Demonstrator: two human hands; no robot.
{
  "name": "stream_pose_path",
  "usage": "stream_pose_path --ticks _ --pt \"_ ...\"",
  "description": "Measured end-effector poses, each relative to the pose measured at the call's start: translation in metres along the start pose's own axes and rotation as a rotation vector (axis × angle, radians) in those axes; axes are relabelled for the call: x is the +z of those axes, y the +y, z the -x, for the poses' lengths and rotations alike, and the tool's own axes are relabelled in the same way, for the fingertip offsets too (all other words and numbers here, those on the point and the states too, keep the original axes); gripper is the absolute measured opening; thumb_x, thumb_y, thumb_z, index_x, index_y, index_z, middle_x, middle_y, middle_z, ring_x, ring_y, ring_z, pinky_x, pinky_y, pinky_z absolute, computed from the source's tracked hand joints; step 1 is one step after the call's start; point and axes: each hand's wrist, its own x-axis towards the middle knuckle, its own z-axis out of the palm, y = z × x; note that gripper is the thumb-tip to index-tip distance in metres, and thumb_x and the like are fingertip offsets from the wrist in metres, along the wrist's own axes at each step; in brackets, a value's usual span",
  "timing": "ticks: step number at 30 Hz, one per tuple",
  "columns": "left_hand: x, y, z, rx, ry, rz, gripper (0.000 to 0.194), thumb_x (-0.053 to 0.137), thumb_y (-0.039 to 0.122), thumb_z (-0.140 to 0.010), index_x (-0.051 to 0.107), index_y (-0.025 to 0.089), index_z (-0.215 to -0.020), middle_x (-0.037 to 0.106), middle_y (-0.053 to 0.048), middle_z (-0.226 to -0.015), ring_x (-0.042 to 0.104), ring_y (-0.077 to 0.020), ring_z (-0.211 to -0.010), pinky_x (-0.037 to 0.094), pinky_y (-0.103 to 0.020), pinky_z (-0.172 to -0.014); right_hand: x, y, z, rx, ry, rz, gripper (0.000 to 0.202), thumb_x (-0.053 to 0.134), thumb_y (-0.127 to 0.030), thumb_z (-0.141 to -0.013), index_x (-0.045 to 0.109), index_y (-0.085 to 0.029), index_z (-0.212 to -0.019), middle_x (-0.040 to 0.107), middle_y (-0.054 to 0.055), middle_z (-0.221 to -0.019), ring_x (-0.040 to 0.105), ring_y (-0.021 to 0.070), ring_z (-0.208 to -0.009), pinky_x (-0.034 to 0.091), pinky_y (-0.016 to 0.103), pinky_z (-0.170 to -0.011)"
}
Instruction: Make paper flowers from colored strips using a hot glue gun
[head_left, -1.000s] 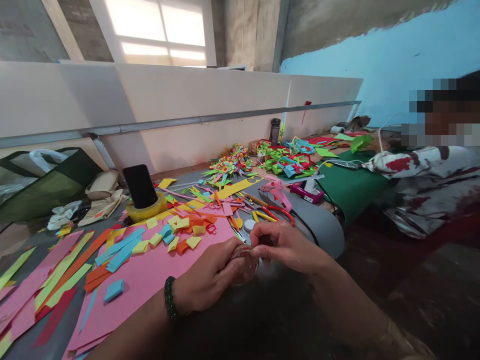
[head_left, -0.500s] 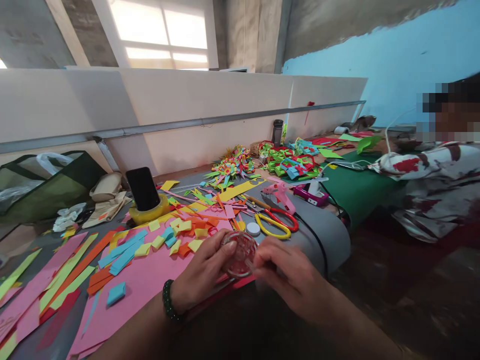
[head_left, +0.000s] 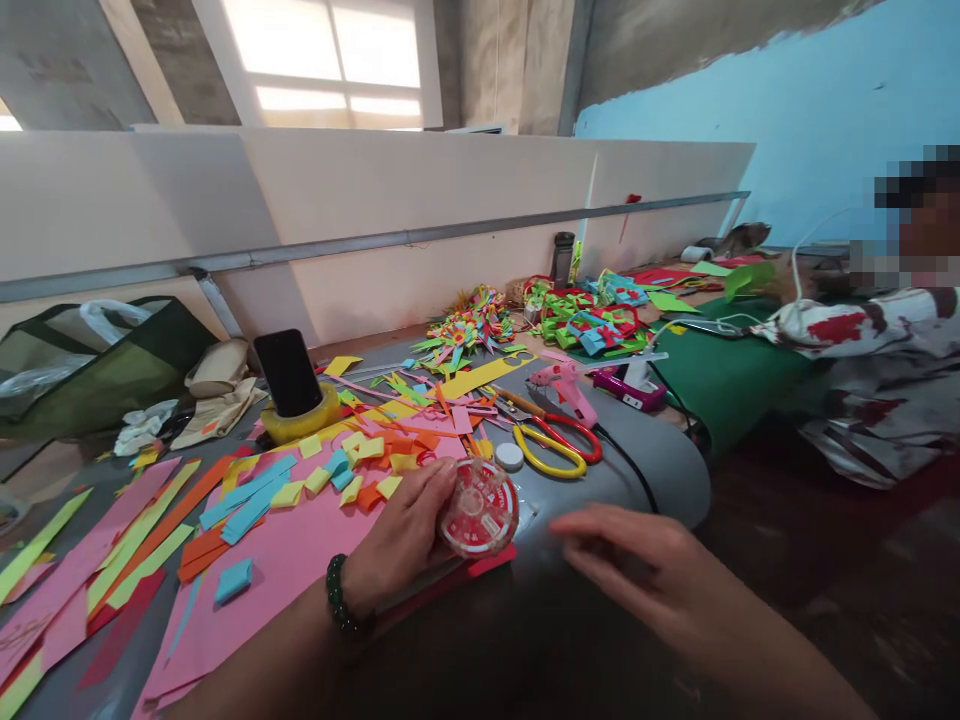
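Observation:
A round clear plastic spool of line with a red label [head_left: 480, 508] is gripped at its left rim by my left hand [head_left: 409, 530], thumb on the near face. Its label faces me. To the right, apart from the spool, is my right hand [head_left: 637, 560], thumb and forefinger drawn together; any thin strand between them is too fine to make out. Just beyond the spool lie a small white cap [head_left: 509, 457] and scissors with yellow and red handles [head_left: 551, 450]. Under my left forearm spreads pink paper [head_left: 300, 590].
A pink glue gun [head_left: 564, 388] and a purple tool [head_left: 628, 390] lie behind the scissors. A phone [head_left: 287, 372] leans in a yellow tape roll [head_left: 301, 418]. Folded paper pieces and strips cover the left side. A person in a patterned sleeve [head_left: 832, 328] sits at right.
My right hand has moved right, away from the spool it was touching. The spool stays in my left hand, its label now plainer to see. The camera view has shifted slightly.

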Motion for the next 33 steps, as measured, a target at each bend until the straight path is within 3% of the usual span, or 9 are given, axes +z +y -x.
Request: stream_pose_path --ticks 3,6,10,14,17,19,21,24,33 --pt "0.001 -0.003 0.000 0.123 0.048 -0.187 0.039 0.039 0.048 -0.091 0.044 0.021 -0.064 0.045 0.003 -0.060 0.040 -0.0128 -0.056 0.037 -0.026 -0.055 0.012 -0.021 -0.026 0.001 0.175 -0.182 0.031 0.052 -0.035 -0.089 0.058 -0.023 -0.117 0.068 0.004 -0.098 0.064 0.0157 -0.084 0.051 0.024 -0.071" --pt "0.000 -0.006 -0.001 0.176 0.066 -0.281 0.039 0.037 0.044 -0.092 0.046 0.020 -0.064 0.048 0.002 -0.064 0.041 -0.0131 -0.060 0.036 -0.027 -0.059 0.030 -0.030 -0.049 -0.005 0.115 -0.319 0.039 0.059 -0.037 -0.085 0.056 -0.020 -0.120 0.067 0.004 -0.094 0.062 0.0145 -0.077 0.050 0.023 -0.066" --pt "-0.006 -0.005 -0.005 0.055 0.093 -0.148 0.047 0.034 0.049 -0.091 0.048 0.018 -0.059 0.044 0.003 -0.053 0.038 -0.0109 -0.050 0.031 -0.024 -0.049 0.040 -0.028 -0.057 0.033 0.076 -0.424 0.035 0.059 -0.037 -0.084 0.060 -0.018 -0.114 0.068 0.004 -0.092 0.061 0.0147 -0.076 0.050 0.024 -0.066" --pt "-0.012 0.001 -0.009 -0.001 0.025 -0.009 0.046 0.044 0.051 -0.087 0.063 0.012 -0.073 0.055 -0.001 -0.053 0.047 -0.0100 -0.047 0.035 -0.022 -0.047 0.029 -0.019 -0.048 0.104 0.085 -0.625 0.038 0.061 -0.041 -0.082 0.059 -0.018 -0.113 0.070 0.007 -0.094 0.066 0.0172 -0.077 0.053 0.025 -0.064" --pt "-0.011 0.005 -0.007 0.064 -0.073 0.088 0.043 0.061 0.046 -0.079 0.065 0.015 -0.108 0.066 -0.006 -0.085 0.059 -0.0130 -0.067 0.047 -0.024 -0.060 0.023 -0.014 -0.040 0.159 0.230 -0.554 0.037 0.062 -0.040 -0.081 0.060 -0.019 -0.111 0.071 0.007 -0.094 0.067 0.0180 -0.077 0.054 0.025 -0.063" --pt "-0.006 0.005 -0.004 0.059 -0.183 0.109 0.047 0.063 0.045 -0.078 0.061 0.018 -0.117 0.065 -0.007 -0.100 0.061 -0.0170 -0.082 0.049 -0.026 -0.068 0.023 -0.014 -0.035 0.124 0.310 -0.412 0.032 0.064 -0.039 -0.080 0.062 -0.020 -0.106 0.071 0.005 -0.092 0.067 0.0177 -0.077 0.055 0.025 -0.065" --pt "-0.001 0.003 -0.001 0.060 -0.247 0.052 0.036 0.065 0.042 -0.078 0.067 0.015 -0.103 0.066 -0.006 -0.092 0.061 -0.0177 -0.081 0.048 -0.025 -0.067 0.025 -0.016 -0.031 0.052 0.351 -0.279 0.027 0.066 -0.036 -0.078 0.064 -0.021 -0.100 0.071 0.004 -0.089 0.067 0.0172 -0.077 0.054 0.025 -0.067" --pt "0.003 -0.002 0.002 0.153 -0.217 -0.085 0.021 0.064 0.033 -0.080 0.067 0.013 -0.080 0.066 -0.004 -0.075 0.059 -0.0142 -0.069 0.045 -0.022 -0.061 0.024 -0.021 -0.027 -0.008 0.355 -0.219 0.024 0.069 -0.034 -0.075 0.065 -0.021 -0.095 0.071 0.002 -0.084 0.067 0.0163 -0.075 0.054 0.024 -0.067" --pt "-0.005 0.005 0.006 0.402 -0.133 -0.456 0.017 0.057 0.027 -0.087 0.070 0.016 -0.084 0.069 -0.006 -0.078 0.060 -0.0147 -0.071 0.043 -0.024 -0.066 0.009 -0.024 -0.031 -0.167 0.171 -0.311 0.012 0.063 -0.027 -0.084 0.072 -0.022 -0.091 0.070 0.001 -0.082 0.063 0.0126 -0.078 0.048 0.021 -0.071"
